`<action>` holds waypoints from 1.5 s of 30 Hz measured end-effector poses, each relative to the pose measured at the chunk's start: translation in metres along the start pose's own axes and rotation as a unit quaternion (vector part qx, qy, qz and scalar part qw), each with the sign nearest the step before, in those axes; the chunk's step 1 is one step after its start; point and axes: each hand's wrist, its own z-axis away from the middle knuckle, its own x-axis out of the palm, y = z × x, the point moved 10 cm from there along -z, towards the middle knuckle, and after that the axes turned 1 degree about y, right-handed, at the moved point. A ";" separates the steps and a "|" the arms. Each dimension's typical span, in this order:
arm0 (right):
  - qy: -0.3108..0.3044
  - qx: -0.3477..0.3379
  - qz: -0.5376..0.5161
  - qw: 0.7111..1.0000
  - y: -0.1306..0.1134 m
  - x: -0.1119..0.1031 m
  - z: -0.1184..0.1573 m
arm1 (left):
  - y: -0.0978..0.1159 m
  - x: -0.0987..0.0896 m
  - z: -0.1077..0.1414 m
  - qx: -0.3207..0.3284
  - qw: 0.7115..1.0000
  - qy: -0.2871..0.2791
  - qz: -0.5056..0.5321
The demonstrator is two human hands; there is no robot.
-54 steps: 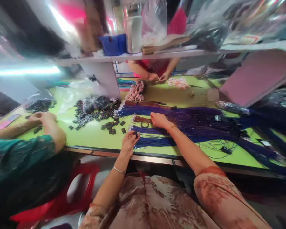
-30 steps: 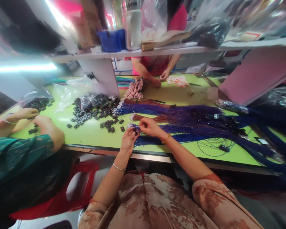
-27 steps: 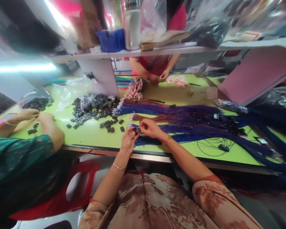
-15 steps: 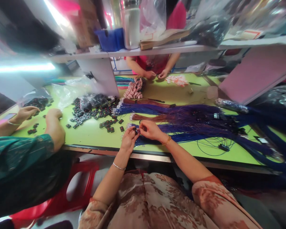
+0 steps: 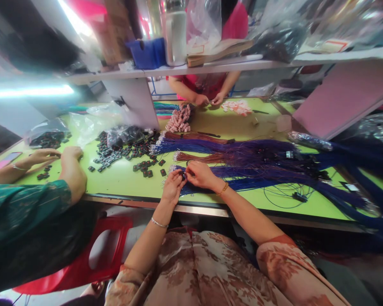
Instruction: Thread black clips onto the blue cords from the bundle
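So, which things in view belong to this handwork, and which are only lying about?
Likely part of the work:
small dark piece in left hand, right hand beside it
small black rectangular pieces, red-marked
thin blue wires with whitish tips
thin brown wires with whitish tips

Seemingly just lying about:
blue plastic box
tall transparent bottle
flat pink-screened phone

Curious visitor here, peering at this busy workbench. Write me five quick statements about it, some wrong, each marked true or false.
1. The left hand holds a small dark part. True.
2. The right hand is far from the left one. False: it is close beside it, at the fingertips.
3. Blue and purple wires lie on the tabletop. True.
4. The blue bin stands right of the bottle on the shelf, as pictured. False: it stands left.
5. The tabletop is red. False: yellow-green.
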 end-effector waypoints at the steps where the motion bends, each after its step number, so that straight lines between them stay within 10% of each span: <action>1: -0.005 -0.012 0.022 1.000 -0.003 0.003 0.000 | -0.001 0.000 0.000 -0.002 1.000 0.003 -0.006; 15: 0.000 -0.005 -0.003 1.000 -0.002 0.002 0.003 | 0.003 -0.001 0.001 0.008 0.999 0.035 -0.010; 25: 0.019 0.079 -0.164 0.983 0.011 -0.041 0.005 | 0.010 0.007 0.003 0.026 1.000 0.013 0.003; 32: 0.321 0.342 0.059 0.881 0.138 -0.168 0.079 | 0.002 -0.018 0.007 0.006 0.997 0.078 0.014; 38: 0.083 0.560 0.236 0.790 0.229 -0.148 0.149 | 0.000 -0.018 0.007 0.007 0.997 0.077 0.011; 42: 0.120 0.535 0.277 0.789 0.205 -0.158 0.150 | 0.014 -0.020 0.004 0.039 0.997 0.063 -0.006; 45: 0.180 0.401 0.259 0.860 0.152 -0.168 0.115 | 0.047 -0.028 0.001 0.126 0.984 0.066 -0.104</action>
